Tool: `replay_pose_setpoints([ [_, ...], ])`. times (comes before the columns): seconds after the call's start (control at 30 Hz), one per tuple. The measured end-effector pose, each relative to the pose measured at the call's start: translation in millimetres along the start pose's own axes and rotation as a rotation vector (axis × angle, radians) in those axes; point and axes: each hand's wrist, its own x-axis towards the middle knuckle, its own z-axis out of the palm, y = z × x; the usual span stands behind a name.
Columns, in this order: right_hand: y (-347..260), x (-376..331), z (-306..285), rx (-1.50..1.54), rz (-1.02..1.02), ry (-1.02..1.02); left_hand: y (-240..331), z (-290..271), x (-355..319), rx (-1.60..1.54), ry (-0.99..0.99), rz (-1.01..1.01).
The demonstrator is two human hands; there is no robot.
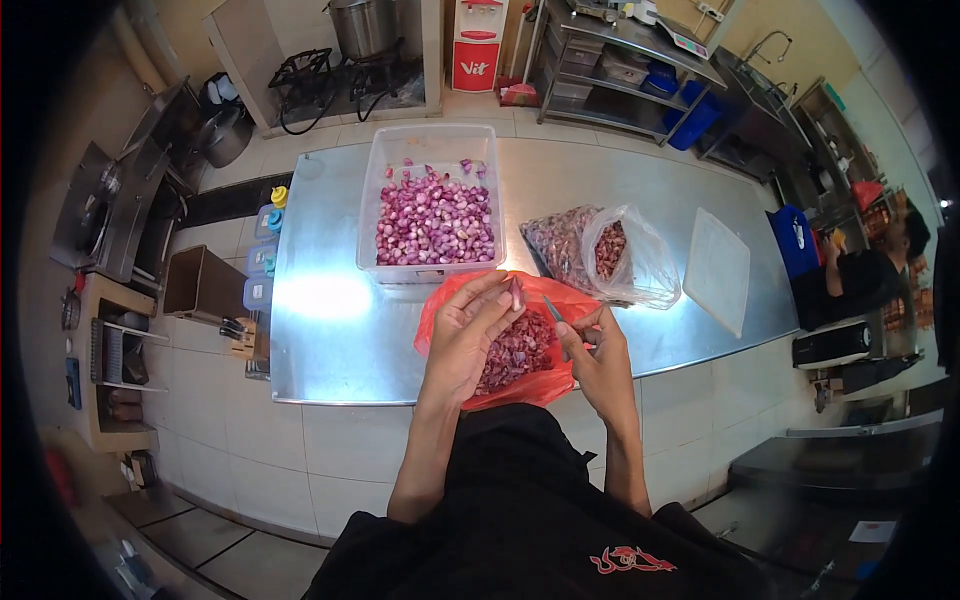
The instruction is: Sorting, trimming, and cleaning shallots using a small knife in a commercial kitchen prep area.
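Pinched between the fingertips of my left hand [465, 325] is a small purple shallot [516, 293]. My right hand [603, 365] grips a small knife [552, 309], its blade pointing up and left, a short gap from the shallot. Below both hands an open red plastic bag [440, 309] lies at the table's near edge, holding a heap of shallot skins and scraps [515, 358]. Just beyond it stands a clear plastic tub [374, 205] with many peeled shallots [437, 215]. To the right, a clear plastic bag [648, 262] of unpeeled shallots [609, 250] lies with its mouth open.
All this rests on a steel table [330, 340]. A translucent lid [717, 270] lies at its right. Several lidded bottles [262, 258] line the left edge, beside a brown bin [200, 285]. Another person [865, 270] in black is at the far right, near a blue crate [793, 240].
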Motion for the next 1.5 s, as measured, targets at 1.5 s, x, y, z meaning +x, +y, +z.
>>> replay_pose_setpoints([
  [1.5,-42.2,-23.8,31.8,0.291,-0.026,-0.183,13.7,6.6,-22.9,0.290,-0.023,0.254],
])
